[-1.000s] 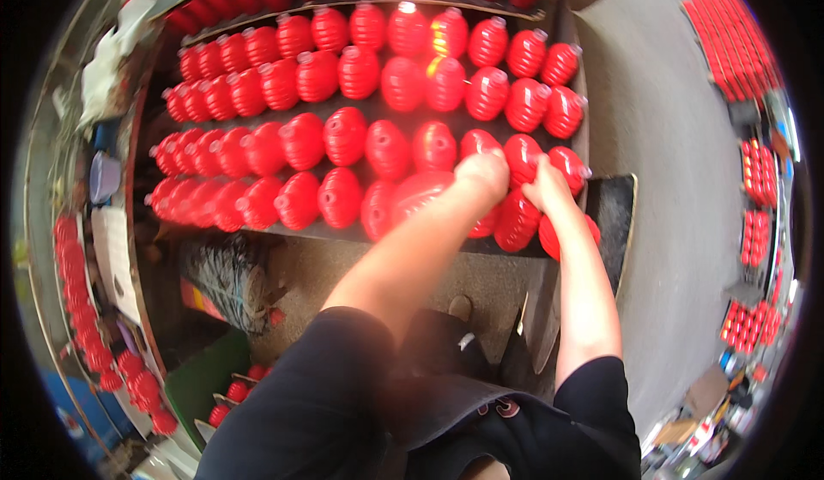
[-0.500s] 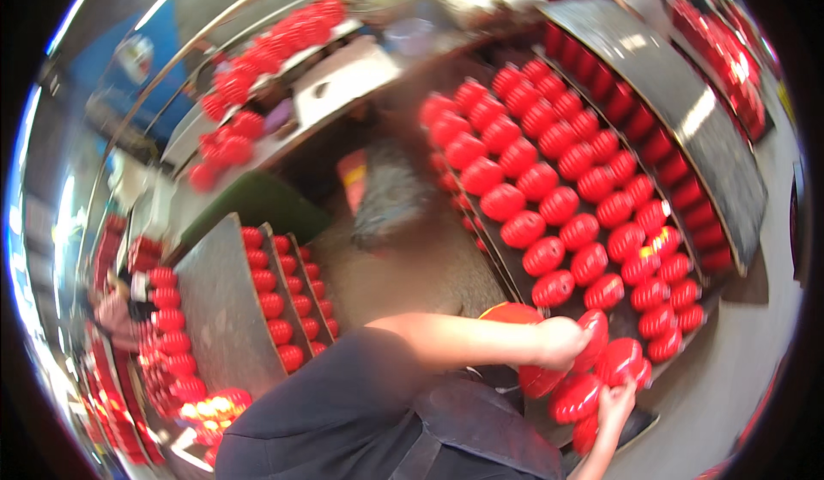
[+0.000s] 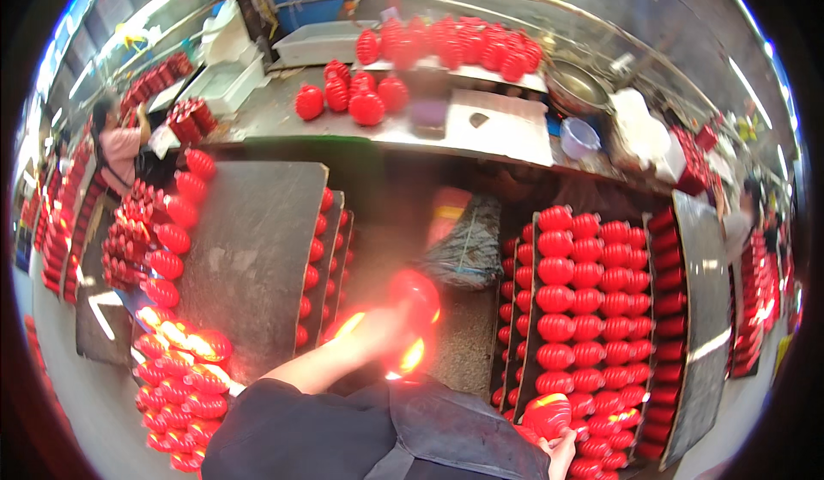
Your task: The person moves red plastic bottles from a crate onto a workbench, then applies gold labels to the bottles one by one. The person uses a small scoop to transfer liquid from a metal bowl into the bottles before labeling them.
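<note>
Right fingers (image 3: 566,442) hold a red globe (image 3: 547,411), globe rows (image 3: 589,326) crowding beside.

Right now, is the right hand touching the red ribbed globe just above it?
Touching. The head view shows the fingertips of the right hand overlapping the lower edge of the red ribbed globe, no gap visible.

Bright glossy red is shown by the held pieces (image 3: 548,411), and the same red, lined with parallel ribs, is repeated across the racked pieces (image 3: 555,300). Scuffed dark grey is seen on the board (image 3: 249,257), while near-black is shown by the apron (image 3: 468,424). White is carried by the sheet (image 3: 515,130), pale lavender by the basin (image 3: 580,138), and soft pink by the co-worker's top (image 3: 119,150)
</note>
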`<state>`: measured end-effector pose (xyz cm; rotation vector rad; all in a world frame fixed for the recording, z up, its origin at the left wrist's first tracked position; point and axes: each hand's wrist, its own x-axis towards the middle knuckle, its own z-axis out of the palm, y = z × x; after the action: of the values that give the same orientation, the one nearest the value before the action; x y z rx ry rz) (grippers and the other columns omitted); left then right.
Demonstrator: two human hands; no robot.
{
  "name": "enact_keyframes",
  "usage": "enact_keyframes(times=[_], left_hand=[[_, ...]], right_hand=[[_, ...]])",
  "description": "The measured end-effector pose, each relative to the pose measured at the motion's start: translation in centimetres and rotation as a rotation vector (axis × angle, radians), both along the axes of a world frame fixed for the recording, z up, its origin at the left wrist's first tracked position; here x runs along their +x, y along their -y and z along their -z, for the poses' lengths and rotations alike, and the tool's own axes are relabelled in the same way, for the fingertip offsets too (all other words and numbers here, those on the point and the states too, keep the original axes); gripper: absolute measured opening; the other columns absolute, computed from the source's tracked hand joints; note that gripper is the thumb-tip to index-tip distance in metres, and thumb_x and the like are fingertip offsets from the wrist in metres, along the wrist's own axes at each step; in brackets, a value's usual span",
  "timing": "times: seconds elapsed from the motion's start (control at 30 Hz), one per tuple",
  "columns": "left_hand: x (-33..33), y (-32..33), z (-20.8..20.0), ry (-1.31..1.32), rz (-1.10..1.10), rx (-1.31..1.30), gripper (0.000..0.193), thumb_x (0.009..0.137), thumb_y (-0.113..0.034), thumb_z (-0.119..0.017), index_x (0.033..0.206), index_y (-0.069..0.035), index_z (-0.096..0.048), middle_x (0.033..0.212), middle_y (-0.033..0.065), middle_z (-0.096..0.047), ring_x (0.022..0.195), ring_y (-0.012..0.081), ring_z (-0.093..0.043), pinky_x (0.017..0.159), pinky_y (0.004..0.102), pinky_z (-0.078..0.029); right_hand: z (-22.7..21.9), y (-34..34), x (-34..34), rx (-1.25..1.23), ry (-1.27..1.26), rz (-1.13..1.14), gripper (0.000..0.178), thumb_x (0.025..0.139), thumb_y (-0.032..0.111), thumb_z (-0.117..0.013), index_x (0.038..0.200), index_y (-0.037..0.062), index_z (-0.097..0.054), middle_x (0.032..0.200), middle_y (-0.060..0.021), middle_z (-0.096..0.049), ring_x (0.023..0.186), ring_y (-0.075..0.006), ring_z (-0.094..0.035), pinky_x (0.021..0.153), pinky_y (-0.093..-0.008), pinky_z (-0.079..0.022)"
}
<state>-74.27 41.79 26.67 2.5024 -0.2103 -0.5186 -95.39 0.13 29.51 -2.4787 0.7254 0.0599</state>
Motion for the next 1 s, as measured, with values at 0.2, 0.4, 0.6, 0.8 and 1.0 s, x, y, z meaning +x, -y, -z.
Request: enact_keyframes(times=[0.2, 0.4, 0.6, 0.8, 1.0], left_hand=[[4.2, -10.9, 1.4, 0.051, -0.292, 0.044, 0.056, 0.083, -0.031, -0.070, 0.123, 0.004, -0.051, 0.078, 0.0263, -0.068, 0.078, 0.0439, -0.069, 0.071, 0.0541, -0.054], [6.1, -15.9, -1.0, 0.059, -0.535, 0.037, 0.056, 0.084, -0.030, -0.071, 0.125, 0.002, -0.052, 0.082, 0.0239, -0.070, 0.084, 0.0423, -0.070, 0.077, 0.0521, -0.054], [10.2, -18.7, -3.6, -0.024, -0.684, 0.055, 0.056, 0.082, -0.030, -0.072, 0.127, -0.001, -0.055, 0.095, 0.0208, -0.072, 0.095, 0.0396, -0.070, 0.086, 0.0472, -0.054], [17.7, -19.9, -6.7, 0.017, -0.809, 0.176, 0.053, 0.080, -0.028, -0.072, 0.124, -0.002, -0.060, 0.100, 0.0193, -0.074, 0.101, 0.0375, -0.070, 0.092, 0.0455, -0.053], [26.9, -25.3, -9.0, 0.098, -0.841, 0.211, 0.051, 0.078, -0.029, -0.073, 0.119, 0.000, -0.063, 0.094, 0.0184, -0.072, 0.093, 0.0332, -0.071, 0.085, 0.0421, -0.054]], right_hand=[[1.4, -0.4, 12.7, -0.108, 0.059, -0.249, 0.046, 0.075, 0.005, -0.077, 0.113, -0.0026, -0.051, 0.070, -0.0079, -0.057, 0.062, -0.0213, -0.058, 0.061, -0.0362, -0.050], [3.6, -5.9, 26.0, 0.039, 0.037, -0.290, 0.049, 0.076, 0.002, -0.072, 0.120, -0.0052, -0.052, 0.068, -0.0075, -0.057, 0.061, -0.0205, -0.058, 0.061, -0.0359, -0.050], [2.5, -11.4, 35.1, 0.153, 0.079, -0.496, 0.047, 0.077, 0.004, -0.074, 0.118, -0.0031, -0.050, 0.064, -0.0078, -0.056, 0.058, -0.0207, -0.058, 0.059, -0.0357, -0.050], [3.0, -12.2, 44.4, 0.221, 0.101, -0.813, 0.046, 0.075, 0.004, -0.079, 0.110, -0.0012, -0.050, 0.069, -0.0107, -0.057, 0.063, -0.0275, -0.061, 0.060, -0.0388, -0.051], [2.7, -16.0, 54.3, 0.100, 0.127, -1.092, 0.047, 0.077, 0.007, -0.075, 0.115, -0.0024, -0.049, 0.071, -0.0157, -0.064, 0.069, -0.0364, -0.067, 0.063, -0.0454, -0.054]])
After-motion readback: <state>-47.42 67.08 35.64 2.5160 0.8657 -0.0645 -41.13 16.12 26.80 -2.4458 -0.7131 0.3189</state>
